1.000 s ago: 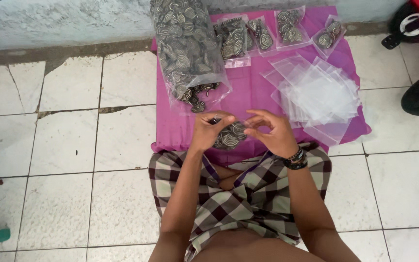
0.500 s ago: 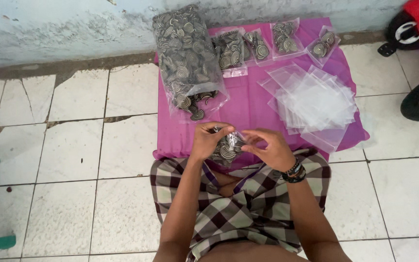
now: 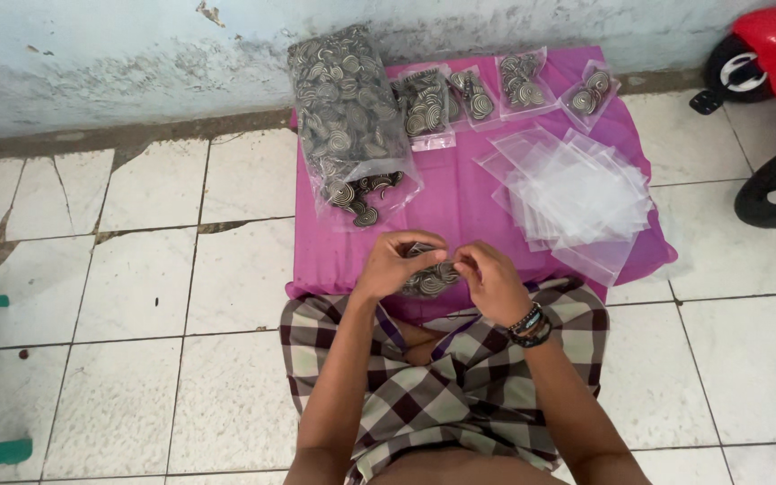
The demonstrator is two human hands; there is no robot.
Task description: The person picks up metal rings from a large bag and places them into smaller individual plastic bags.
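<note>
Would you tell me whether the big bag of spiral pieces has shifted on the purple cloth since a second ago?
No. The big bag lies on the same left part of the purple cloth, top end at the wall; only the camera moved.

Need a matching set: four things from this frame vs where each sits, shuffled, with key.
Things:
1. big bag of spiral pieces
2. stack of empty clear bags
3. small filled bag
4. red toy vehicle

Places:
A. top right corner, on the tiles
B. between both hands
C. right side of the purple cloth
D. cloth's far left, by the wall

Pairs: 1-D, 2-C, 3-B, 4-A
</note>
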